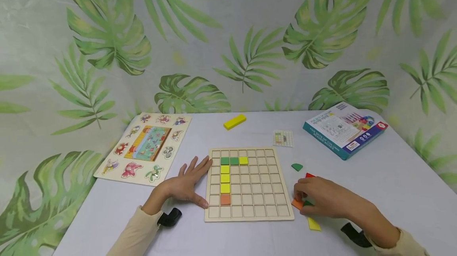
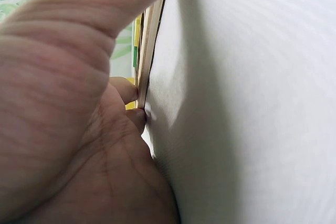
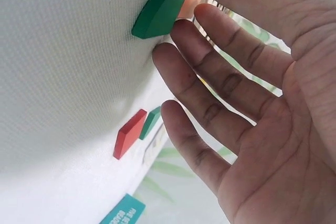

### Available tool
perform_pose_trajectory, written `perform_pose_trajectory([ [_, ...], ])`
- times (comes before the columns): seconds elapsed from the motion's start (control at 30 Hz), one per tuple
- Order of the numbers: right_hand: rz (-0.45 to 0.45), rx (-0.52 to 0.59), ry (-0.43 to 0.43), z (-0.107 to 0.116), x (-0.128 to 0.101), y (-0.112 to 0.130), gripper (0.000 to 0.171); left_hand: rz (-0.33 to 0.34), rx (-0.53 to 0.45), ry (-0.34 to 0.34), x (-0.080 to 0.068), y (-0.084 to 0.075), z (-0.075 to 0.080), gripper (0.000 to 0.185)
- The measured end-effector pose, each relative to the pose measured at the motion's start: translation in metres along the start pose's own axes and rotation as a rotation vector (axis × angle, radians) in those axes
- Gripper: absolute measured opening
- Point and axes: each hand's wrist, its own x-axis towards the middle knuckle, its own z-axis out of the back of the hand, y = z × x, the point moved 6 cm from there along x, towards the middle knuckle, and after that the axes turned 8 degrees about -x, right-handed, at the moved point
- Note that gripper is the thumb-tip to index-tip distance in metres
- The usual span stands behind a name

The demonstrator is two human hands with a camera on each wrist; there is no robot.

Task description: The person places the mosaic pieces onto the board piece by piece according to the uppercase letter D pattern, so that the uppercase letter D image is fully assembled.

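**Two hands at a wooden grid puzzle on a white table**

A white table (image 1: 375, 176) stands before a curtain printed with green palm leaves (image 1: 107, 46). Nearest the viewer, a yellow wedge-shaped tile (image 1: 313, 224) lies beside the right forearm. The right hand (image 1: 323, 197) rests over an orange tile (image 1: 297, 203) and a dark green curved tile (image 3: 160, 10); its fingers (image 3: 210, 108) are straight and slightly spread, touching the pieces without pinching them. A red tile (image 1: 309, 175) lies just beyond the knuckles, a second green curved tile (image 1: 296, 167) farther on. The left hand (image 1: 187, 184) lies flat, fingers spread, pressed against the left edge of the square wooden grid board (image 1: 248, 184), which holds green, yellow and orange squares. Farther back lie a small pattern card (image 1: 283, 138), an animal peg puzzle (image 1: 144, 148), a yellow rectangular block (image 1: 234, 121) and a blue puzzle box (image 1: 344, 129).
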Motion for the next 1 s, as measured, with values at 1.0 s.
perform_pose_trajectory([
  [1.0,0.010,-0.036,-0.038,-0.0022,0.0017,0.0006,0.019,-0.007,-0.013,-0.007,0.0004,0.0018,-0.0003,0.131],
])
